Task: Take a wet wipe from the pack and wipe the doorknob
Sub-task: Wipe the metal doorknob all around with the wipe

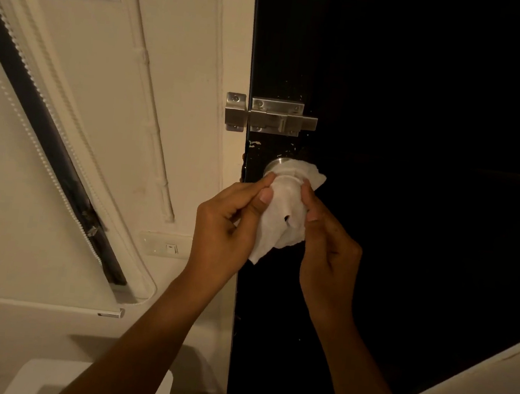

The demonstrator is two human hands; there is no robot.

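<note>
Dark door (412, 214) ahead, cream wall left. Your left hand (226, 222) and right hand (327, 246) each pinch the wipe (286, 206), draped over the doorknob (277, 163), which sits just beyond your fingertips, equally near both.

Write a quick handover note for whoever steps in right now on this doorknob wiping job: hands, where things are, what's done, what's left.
Left hand: pinching the wipe's left edge.
Right hand: gripping its right side.
Wipe: draped over the doorknob on the dark door; only the knob's top-left rim shows. Its lower corner hangs free.
Pack: not in view.
Done: wipe taken and on the knob.
Left: rub around the knob, then lift the wipe away.
</note>
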